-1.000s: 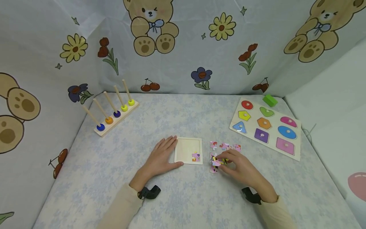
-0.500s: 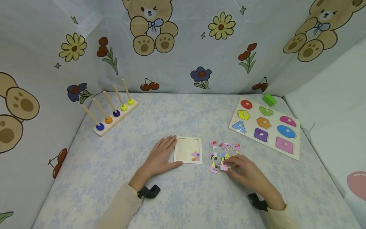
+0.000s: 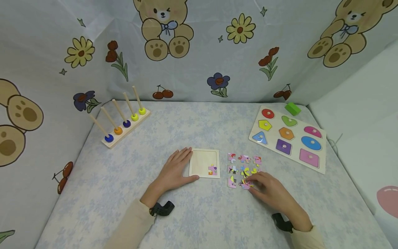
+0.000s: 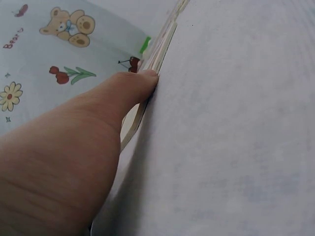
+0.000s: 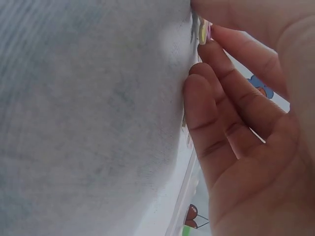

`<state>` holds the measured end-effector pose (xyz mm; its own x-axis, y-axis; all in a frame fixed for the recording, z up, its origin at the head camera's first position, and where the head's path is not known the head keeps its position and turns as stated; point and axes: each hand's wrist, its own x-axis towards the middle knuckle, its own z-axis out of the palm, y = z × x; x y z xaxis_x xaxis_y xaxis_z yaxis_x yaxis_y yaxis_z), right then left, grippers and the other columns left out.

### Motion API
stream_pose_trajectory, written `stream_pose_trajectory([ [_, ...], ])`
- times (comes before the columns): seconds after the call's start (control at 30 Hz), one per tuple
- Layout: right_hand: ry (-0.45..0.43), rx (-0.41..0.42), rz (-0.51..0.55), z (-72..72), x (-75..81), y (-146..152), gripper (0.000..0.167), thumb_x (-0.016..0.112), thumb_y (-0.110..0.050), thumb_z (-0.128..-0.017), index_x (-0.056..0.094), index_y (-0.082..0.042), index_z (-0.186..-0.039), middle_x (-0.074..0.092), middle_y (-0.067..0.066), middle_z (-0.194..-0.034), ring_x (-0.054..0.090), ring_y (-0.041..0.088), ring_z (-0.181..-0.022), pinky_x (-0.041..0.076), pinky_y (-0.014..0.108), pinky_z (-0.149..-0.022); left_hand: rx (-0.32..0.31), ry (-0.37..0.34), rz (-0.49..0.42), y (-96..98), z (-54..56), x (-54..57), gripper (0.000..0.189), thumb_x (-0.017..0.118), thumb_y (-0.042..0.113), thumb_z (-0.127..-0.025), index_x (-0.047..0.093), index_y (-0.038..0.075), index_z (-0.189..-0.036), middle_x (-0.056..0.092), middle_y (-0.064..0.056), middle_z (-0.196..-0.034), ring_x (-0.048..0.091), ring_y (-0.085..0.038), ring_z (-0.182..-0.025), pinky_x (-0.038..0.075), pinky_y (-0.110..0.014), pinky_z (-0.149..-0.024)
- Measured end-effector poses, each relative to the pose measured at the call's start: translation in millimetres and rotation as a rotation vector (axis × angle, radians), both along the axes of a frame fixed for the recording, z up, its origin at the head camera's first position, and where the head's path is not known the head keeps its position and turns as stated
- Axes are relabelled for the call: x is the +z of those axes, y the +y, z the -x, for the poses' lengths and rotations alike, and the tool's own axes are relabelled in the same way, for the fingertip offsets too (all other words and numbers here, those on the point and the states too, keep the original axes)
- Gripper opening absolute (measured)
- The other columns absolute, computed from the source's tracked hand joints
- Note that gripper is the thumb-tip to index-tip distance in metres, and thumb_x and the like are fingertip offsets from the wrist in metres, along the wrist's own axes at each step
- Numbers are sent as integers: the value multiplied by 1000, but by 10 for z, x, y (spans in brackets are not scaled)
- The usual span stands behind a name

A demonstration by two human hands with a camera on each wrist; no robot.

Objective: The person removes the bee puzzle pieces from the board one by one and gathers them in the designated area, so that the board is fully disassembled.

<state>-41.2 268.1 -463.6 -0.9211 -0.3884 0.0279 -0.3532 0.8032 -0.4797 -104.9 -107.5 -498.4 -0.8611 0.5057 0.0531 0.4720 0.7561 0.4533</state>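
My left hand (image 3: 174,171) rests against the left side of a square wooden puzzle tray (image 3: 199,159), fingers straight and thumb at the near edge. In the left wrist view the thumb (image 4: 140,83) touches the tray's side. One pink jigsaw piece (image 3: 212,169) lies in the tray's near right corner. To the right of the tray, my right hand (image 3: 272,192) pinches a pink and yellow jigsaw piece (image 3: 245,185) at the near side of several loose pieces (image 3: 231,169). Its edge shows between thumb and fingertips in the right wrist view. The fingers partly cover pieces on the right.
A wooden peg stand (image 3: 126,130) with coloured beads is at the back left. A knobbed shape board (image 3: 287,138) lies at the back right, with a green block (image 3: 293,109) by its far edge. A printed cloth (image 3: 199,52) hangs behind the table.
My right hand has moved right with the jigsaw piece, from the left column of loose pieces to the near middle of the group. The left hand and tray stay put.
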Motion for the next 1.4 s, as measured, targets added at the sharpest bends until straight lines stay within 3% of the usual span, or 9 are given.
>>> stream_pose_trajectory([
  [0.33,-58,-17,-42,20,49,2,33,86,-16,-85,76,-22,-115,66,-7,-109,53,8,-89,54,26,-75,4,5,-11,1,4,-8,101,71,61,-90,31,1,-161,27,-11,-170,23,-29,-158,16,-49,-130],
  [0.67,41,11,9,176,138,-50,38,86,-16,-85,74,-11,-120,71,-2,-109,61,14,-91,57,27,-72,1,-5,6,-4,13,12,101,69,62,-91,29,1,-161,26,-10,-170,21,-28,-158,15,-49,-130],
  [1.0,42,81,70,400,174,-384,32,83,-19,-89,73,-12,-119,71,1,-115,67,21,-100,61,43,-82,-1,-11,-9,-1,7,-3,101,69,62,-91,30,1,-161,25,-10,-170,21,-27,-159,15,-49,-130],
  [1.27,16,137,77,517,126,-672,34,81,-17,-91,73,-12,-123,70,2,-121,65,22,-111,58,45,-92,0,-19,4,-1,15,-29,102,67,65,-91,28,3,-162,23,-8,-171,19,-25,-159,13,-47,-131],
  [1.4,-4,184,71,573,114,-789,36,80,-20,-92,72,-12,-127,69,2,-124,63,20,-108,57,43,-91,3,-14,12,-4,16,-26,101,67,65,-91,29,3,-162,24,-8,-171,19,-25,-159,13,-47,-131],
])
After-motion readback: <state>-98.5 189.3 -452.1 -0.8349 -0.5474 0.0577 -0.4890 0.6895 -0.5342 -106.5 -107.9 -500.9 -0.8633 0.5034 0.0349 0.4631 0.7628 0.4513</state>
